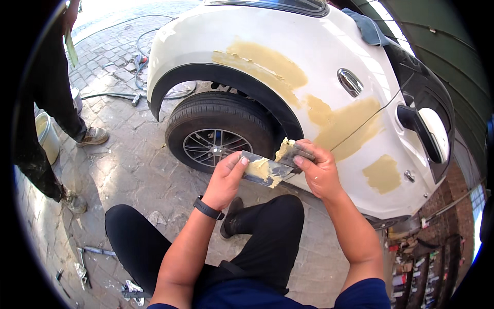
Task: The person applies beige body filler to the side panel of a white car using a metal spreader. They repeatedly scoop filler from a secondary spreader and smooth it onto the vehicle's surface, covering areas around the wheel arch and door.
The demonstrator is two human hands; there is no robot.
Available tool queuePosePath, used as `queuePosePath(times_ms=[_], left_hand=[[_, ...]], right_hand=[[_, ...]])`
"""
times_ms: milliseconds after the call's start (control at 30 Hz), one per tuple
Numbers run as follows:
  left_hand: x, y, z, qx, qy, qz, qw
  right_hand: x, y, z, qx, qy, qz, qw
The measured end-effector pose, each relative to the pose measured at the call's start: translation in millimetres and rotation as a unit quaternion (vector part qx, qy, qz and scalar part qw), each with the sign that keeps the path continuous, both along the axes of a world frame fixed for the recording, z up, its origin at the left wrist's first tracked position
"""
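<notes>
My left hand (225,180), a dark watch at its wrist, is closed on one end of a flat grey putty board (280,169) smeared with yellowish body filler. Its thumb lies on top of the board. My right hand (321,172) pinches a dark putty spreader (298,152), which carries a lump of the same filler (283,150) on its left edge. The spreader's lower part meets or overlaps the board's right end. Beyond both hands stands a white car (188,41). Filler patches cover its wheel arch (270,62), the panel seam (347,129) and the door (382,174).
A wheel (218,136) sits under the black arch trim. A side mirror (431,135) sticks out at right. Another person (51,98) stands at left by a white bucket (47,138). Hoses (110,95) and tools (85,262) lie on the stone paving.
</notes>
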State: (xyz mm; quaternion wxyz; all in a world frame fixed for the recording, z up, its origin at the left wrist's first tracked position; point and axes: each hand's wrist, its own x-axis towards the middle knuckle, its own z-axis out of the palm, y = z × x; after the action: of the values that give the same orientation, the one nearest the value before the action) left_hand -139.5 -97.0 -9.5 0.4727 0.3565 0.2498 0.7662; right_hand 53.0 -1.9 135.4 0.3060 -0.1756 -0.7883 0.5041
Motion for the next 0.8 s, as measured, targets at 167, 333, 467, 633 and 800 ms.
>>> queuePosePath(times_ms=[167,333,467,633,800], left_hand=[[-10,-32,33,-0.017,0.225,0.165,0.96],[-16,-44,34,-0.026,0.24,0.207,0.948],[-28,-52,34,-0.032,0.175,0.197,0.964],[-69,-58,34,-0.003,0.006,0.192,0.981],[-72,-53,0,-0.056,-0.058,0.182,0.98]], right_hand=[[-5,-25,-14,-0.008,0.018,0.045,0.999],[-12,-29,-18,0.086,-0.013,0.061,0.994],[-13,-26,-22,0.133,-0.072,0.067,0.986],[3,-2,-40,0.315,-0.267,0.177,0.893],[-13,50,-3,-0.028,-0.007,-0.183,0.983]])
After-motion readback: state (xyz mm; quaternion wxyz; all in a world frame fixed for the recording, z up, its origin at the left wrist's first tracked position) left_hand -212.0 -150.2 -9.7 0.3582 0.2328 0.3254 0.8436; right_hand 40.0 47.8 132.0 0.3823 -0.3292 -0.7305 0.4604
